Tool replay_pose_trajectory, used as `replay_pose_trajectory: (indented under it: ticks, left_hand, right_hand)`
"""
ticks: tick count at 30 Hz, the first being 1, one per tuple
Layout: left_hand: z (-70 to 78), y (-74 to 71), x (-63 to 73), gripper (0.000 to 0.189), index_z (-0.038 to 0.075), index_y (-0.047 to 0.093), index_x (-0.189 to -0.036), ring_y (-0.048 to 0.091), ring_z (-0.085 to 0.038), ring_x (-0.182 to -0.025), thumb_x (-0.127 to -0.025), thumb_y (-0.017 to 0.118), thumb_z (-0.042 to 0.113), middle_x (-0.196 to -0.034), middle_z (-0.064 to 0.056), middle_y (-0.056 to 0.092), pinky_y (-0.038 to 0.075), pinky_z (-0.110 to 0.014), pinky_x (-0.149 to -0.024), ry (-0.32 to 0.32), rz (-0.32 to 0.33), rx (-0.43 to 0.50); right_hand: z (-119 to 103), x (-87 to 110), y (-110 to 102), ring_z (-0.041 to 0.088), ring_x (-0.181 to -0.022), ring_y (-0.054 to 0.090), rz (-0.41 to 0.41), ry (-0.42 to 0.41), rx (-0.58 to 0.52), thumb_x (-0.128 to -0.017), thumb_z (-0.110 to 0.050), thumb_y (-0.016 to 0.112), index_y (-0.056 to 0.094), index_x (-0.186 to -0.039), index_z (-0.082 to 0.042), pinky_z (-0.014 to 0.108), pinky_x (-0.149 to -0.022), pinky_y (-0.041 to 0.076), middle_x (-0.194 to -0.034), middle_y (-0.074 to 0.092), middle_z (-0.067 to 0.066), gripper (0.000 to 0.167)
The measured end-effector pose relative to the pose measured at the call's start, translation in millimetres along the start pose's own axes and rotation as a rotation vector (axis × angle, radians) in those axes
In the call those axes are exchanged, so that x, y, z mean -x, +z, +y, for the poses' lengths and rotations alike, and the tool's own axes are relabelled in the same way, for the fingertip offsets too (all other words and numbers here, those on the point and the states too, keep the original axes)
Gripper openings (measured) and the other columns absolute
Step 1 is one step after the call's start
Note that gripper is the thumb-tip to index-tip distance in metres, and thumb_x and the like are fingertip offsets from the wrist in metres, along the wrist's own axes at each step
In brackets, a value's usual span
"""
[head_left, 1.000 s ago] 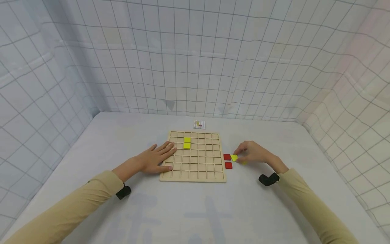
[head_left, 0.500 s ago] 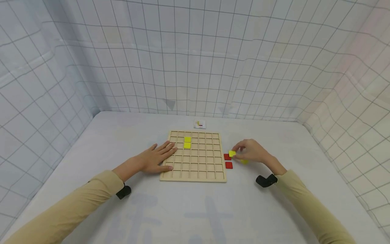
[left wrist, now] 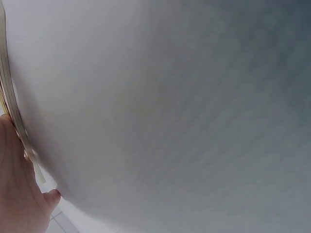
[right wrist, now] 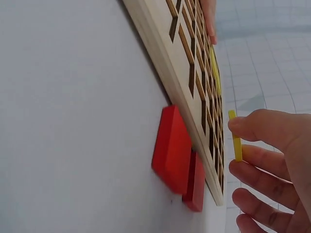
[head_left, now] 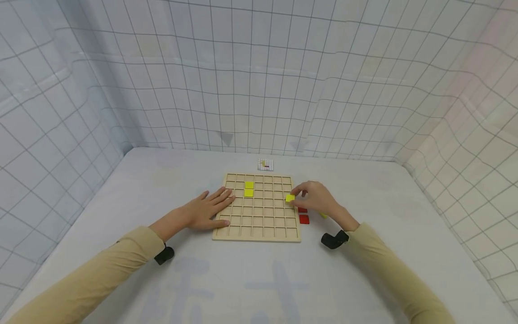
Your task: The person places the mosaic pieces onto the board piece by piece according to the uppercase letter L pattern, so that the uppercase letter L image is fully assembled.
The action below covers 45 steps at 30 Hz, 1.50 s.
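Note:
A wooden grid board [head_left: 256, 233] lies flat on the table. Two yellow square tiles [head_left: 248, 189] sit in neighbouring cells toward its upper left. My left hand [head_left: 204, 211] rests with spread, straight fingers on the board's left edge. Over the board's right side, my right hand [head_left: 317, 198] pinches a yellow tile [head_left: 289, 198] between thumb and fingers; the right wrist view shows this tile [right wrist: 235, 138] edge-on, held above the board. Just right of the board lie two red tiles [head_left: 304, 219], one partly covered by the right hand. Another yellow tile [head_left: 323, 215] shows beneath that hand.
A small printed grid card [head_left: 265, 164] with coloured squares lies behind the board. White cloth with a dark grid pattern [head_left: 275, 90] hangs around the back and sides of the white table [head_left: 226, 288].
My right hand has picked up the yellow tile from beside the red ones and carried it left over the board's right edge. The left hand has stayed still.

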<state>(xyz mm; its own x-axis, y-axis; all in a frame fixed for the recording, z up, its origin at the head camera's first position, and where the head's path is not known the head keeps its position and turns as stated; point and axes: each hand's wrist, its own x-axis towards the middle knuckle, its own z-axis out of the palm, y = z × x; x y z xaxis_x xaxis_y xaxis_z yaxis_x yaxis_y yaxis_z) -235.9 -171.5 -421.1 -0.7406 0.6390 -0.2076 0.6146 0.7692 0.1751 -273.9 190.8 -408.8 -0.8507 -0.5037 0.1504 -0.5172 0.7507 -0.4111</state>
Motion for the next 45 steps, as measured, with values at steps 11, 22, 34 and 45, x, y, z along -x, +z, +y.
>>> replay_pose_trajectory:
  ticks: [11,22,34,45]
  left_hand:
    - [1.3,-1.0,1.1,0.08,0.013,0.014,-0.156,0.003,-0.034,-0.15,-0.096,0.044,0.057,-0.163,-0.011,0.006,0.011,-0.064,-0.115,0.0,0.007,0.014]
    - [1.5,-0.4,0.7,0.081,0.013,0.015,-0.156,0.004,-0.034,-0.15,-0.096,0.041,0.06,-0.163,-0.012,0.007,0.012,-0.064,-0.115,0.008,0.018,0.024]
    - [0.9,1.4,-0.8,0.081,0.014,0.014,-0.156,0.004,-0.034,-0.15,-0.096,0.041,0.061,-0.163,-0.012,0.006,0.013,-0.063,-0.115,0.002,0.016,0.011]
    - [4.1,-2.1,1.3,0.079,0.013,0.016,-0.156,0.004,-0.034,-0.15,-0.096,0.043,0.058,-0.163,-0.012,0.006,0.012,-0.064,-0.115,-0.007,0.004,0.012]
  right_hand:
    - [-31,-27.6,21,0.013,-0.079,0.058,0.061,-0.013,-0.063,-0.08,-0.029,0.077,0.076,-0.099,-0.011,0.026,-0.069,0.047,-0.092,0.072,0.0,0.026]
    - [-59,-48.6,41,0.012,-0.075,0.059,0.066,-0.016,-0.109,-0.078,-0.029,0.08,0.076,-0.099,-0.012,0.023,-0.065,0.047,-0.092,0.073,0.001,0.028]
    - [-79,-59.2,52,0.008,-0.074,0.059,-0.015,0.046,-0.06,-0.077,-0.035,0.08,0.077,-0.098,-0.015,0.02,-0.063,0.045,-0.093,0.074,-0.003,0.029]
    - [-79,-58.2,56,0.005,-0.073,0.06,-0.061,0.031,-0.064,-0.079,-0.036,0.079,0.076,-0.098,-0.016,0.02,-0.063,0.047,-0.094,0.074,-0.004,0.028]
